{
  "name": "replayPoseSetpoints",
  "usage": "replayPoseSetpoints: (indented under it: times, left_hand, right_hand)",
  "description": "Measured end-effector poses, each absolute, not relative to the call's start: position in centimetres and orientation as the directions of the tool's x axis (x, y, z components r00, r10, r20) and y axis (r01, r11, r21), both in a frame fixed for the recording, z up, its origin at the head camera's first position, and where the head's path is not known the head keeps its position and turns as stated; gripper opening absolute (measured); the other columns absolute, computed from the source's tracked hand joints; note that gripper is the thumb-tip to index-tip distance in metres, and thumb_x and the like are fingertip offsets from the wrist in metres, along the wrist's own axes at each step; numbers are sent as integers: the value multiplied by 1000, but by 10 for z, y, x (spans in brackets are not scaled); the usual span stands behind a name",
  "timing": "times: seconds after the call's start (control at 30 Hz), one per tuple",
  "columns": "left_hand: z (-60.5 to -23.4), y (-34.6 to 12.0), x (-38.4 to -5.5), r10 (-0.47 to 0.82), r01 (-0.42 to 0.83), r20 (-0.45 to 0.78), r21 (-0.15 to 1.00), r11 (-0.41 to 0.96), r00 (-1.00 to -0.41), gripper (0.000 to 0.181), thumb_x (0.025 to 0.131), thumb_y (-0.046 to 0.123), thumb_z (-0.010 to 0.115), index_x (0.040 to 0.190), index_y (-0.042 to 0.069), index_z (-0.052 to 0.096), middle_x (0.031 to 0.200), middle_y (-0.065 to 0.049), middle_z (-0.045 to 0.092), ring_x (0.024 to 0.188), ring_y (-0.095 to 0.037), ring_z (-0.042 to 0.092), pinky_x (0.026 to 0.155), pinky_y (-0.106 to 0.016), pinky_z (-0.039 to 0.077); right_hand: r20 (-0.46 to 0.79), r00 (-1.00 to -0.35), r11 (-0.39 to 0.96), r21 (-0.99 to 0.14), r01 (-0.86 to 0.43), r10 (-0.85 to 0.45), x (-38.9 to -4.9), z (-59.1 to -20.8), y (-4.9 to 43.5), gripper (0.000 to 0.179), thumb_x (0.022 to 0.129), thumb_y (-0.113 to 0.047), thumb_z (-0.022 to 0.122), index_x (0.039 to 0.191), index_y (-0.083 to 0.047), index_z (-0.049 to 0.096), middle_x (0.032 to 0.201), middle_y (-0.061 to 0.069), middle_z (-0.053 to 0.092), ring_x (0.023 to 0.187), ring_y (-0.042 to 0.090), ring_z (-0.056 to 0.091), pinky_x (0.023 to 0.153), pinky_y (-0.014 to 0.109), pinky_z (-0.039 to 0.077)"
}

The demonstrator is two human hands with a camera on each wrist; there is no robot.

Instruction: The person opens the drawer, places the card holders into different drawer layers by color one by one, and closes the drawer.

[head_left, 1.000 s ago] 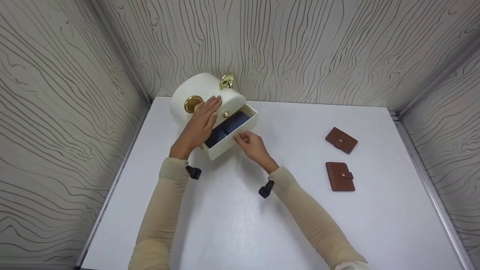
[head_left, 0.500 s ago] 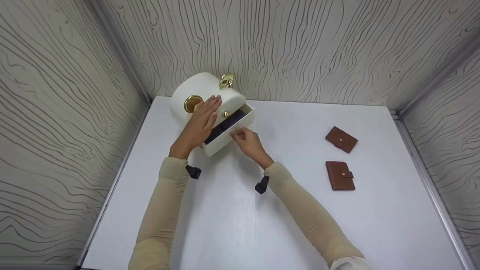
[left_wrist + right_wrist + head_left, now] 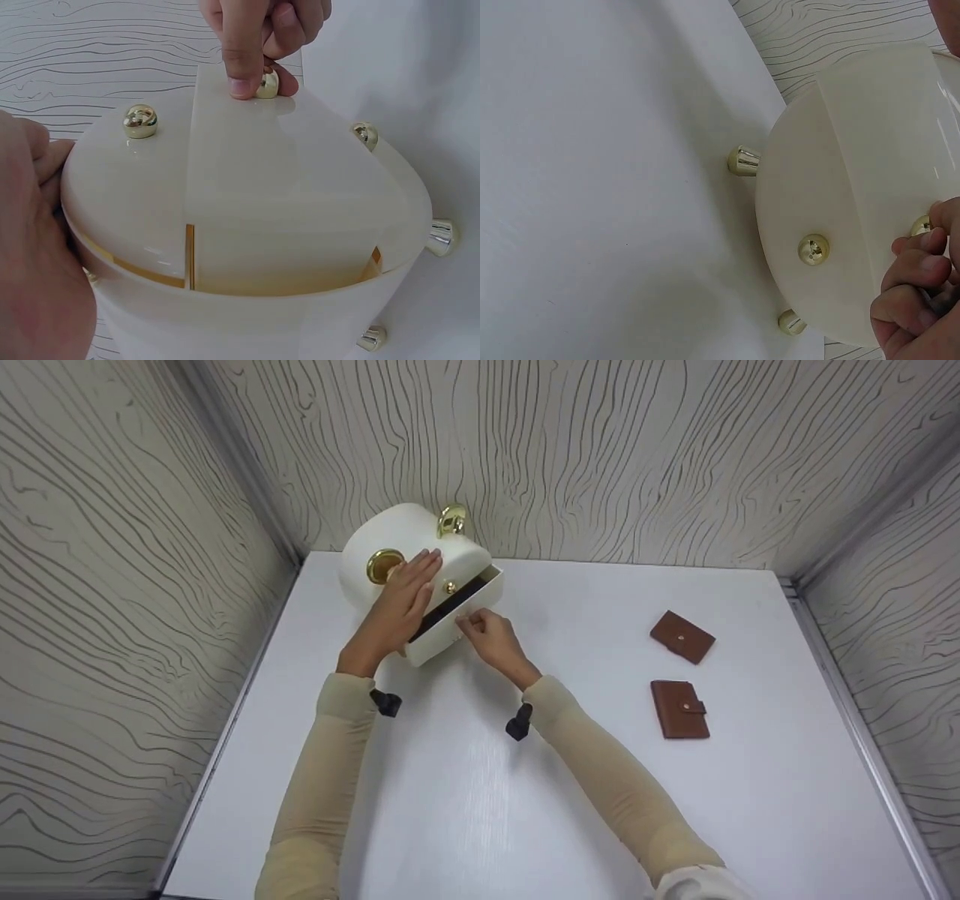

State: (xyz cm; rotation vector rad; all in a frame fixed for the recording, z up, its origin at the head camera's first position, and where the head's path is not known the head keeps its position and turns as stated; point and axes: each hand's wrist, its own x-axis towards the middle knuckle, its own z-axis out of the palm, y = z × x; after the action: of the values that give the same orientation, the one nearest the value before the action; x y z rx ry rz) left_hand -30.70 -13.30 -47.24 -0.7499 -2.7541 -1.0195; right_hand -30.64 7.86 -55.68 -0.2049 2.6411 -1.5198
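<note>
A white rounded storage box (image 3: 397,529) with gold knobs and feet stands at the table's back left. Its drawer (image 3: 491,592) is pulled partly out, with a narrow dark strip of the inside showing. My right hand (image 3: 495,641) pinches the drawer's gold knob (image 3: 267,84) between thumb and finger, seen plainly in the left wrist view. My left hand (image 3: 397,604) lies on the box beside the drawer, its fingers stretched out. In the left wrist view the left hand (image 3: 41,247) touches the box's curved side. What lies inside the drawer cannot be made out.
Two brown leather wallets (image 3: 682,637) with snap straps lie on the right half of the white table (image 3: 480,810). A gold ring-shaped handle (image 3: 452,520) sits on top of the box. Wood-patterned walls (image 3: 562,457) enclose the table.
My right hand has moved away from me and slightly left, pushing the drawer further into the box, so its opening has narrowed. My left hand has stayed on the box.
</note>
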Motion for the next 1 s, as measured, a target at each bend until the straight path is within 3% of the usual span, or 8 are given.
replayPoseSetpoints:
  times: [0.5,1.0]
  left_hand:
    - [-470,-134,-306,417,485,258,588,648,-871,53,118,31,33,169,18,32,177,4,29,167,-20,18,139,-45,5]
    - [-470,-134,-305,409,475,256,609,636,-876,53,118,33,32,169,18,33,176,5,30,167,-19,19,139,-46,5]
  right_hand:
    - [17,-988,522,-848,-95,-152,-315,-555,71,38,109,-39,61,110,-2,70,86,2,65,76,12,55,64,25,45]
    - [-6,-989,521,-851,-74,-149,-319,-554,62,38,111,-37,59,116,-1,70,97,6,70,82,13,58,68,25,48]
